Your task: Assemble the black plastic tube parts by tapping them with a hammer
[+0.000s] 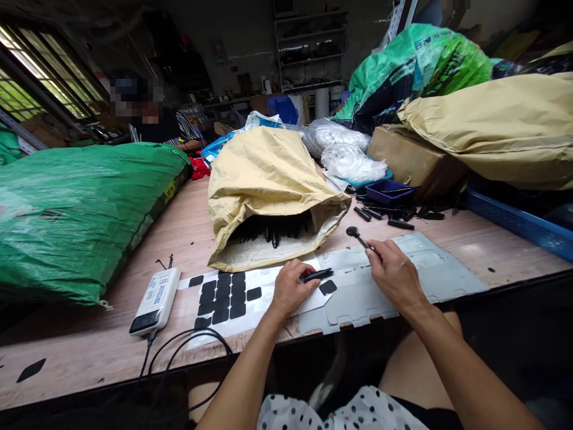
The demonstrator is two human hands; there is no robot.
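My left hand (292, 288) is closed around a slim black stick-like part (319, 275), resting on a white backing sheet (264, 280). Several black pads (222, 297) remain stuck on that sheet, and one loose black pad (328, 287) lies just right of my left fingers. My right hand (393, 276) pinches the stem of a black part with a round head (354, 233), holding it tilted above a grey cardboard sheet (430, 260). Behind both hands a tan sack (268, 173) lies open, with several black parts (274, 233) inside its mouth.
A white power bank (155, 300) with a black cable sits at the left. A large green sack (76, 209) fills the left side. More black parts (385, 215), a blue tray (388, 192), a cardboard box (409, 156) and sacks crowd the right. Another person (152, 122) sits at the far end.
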